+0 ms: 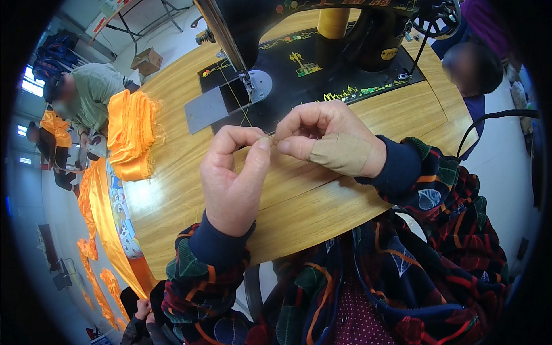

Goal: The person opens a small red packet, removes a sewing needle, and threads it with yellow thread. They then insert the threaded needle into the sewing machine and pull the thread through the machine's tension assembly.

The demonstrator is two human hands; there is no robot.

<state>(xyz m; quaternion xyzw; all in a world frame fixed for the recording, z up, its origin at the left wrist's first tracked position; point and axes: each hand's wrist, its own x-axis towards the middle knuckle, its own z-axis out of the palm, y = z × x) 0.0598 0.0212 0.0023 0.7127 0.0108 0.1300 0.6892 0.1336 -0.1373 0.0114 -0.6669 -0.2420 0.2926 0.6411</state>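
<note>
My left hand (233, 178) and my right hand (330, 138) meet fingertip to fingertip over the wooden table, just in front of a black sewing machine (339, 63). Both are closed in a pinch. Thin yellow thread (245, 114) runs from beside the presser foot (248, 83) down to my fingertips. The thread's end is hidden between the fingers. A tan wrap (342, 154) covers the base of my right thumb. To the left of my left hand lies a folded stack of shiny orange cloth (131, 135) with frayed edges.
The wooden table (322, 192) curves around the machine. Long orange cloth (106, 201) hangs down past its left edge. A person in a pale green top (95, 86) bends at the far left; another person (471, 69) is at the right. A black cable (497, 115) arcs beside the table.
</note>
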